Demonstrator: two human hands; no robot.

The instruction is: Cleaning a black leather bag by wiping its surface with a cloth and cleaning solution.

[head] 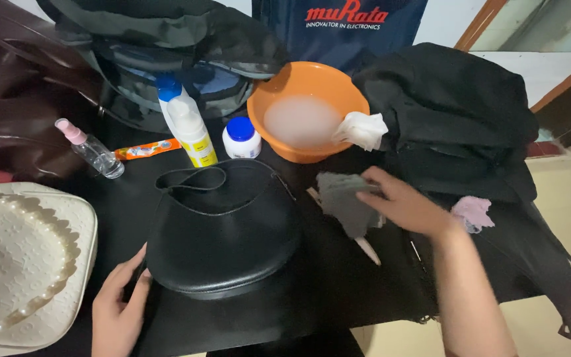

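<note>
A black handbag [223,231] lies flat near the middle of a table covered with a black cloth [338,291], its strap looped over its upper side. The left hand [119,307] rests at the bag's lower left edge, fingers loosely spread and touching the rim, with nothing clasped in it. The right hand [408,205] reaches in from the right and lies on a grey rag [345,201] just beside the bag's right edge; the fingers are curled lightly over the rag's top, pinching it, though how tight the hold is I cannot tell because of blur. A thin pale stick [367,250] pokes out from under the rag. Behind the bag stand a white bottle with a blue cap [186,122], a small white jar with a blue lid [241,137], an orange tube [145,150] lying flat, and a clear spray bottle with a pink top [90,151] on its side. An orange basin [305,119] holding cloudy liquid sits behind the rag, a white cloth [363,129] draped over its right rim. A heap of black fabric [454,119] lies to the right, with a small pink cloth [472,213] near the right wrist. A cream quilted bag [24,264] with a beaded strap sits at the far left, a dark brown bag [14,106] behind it
</note>
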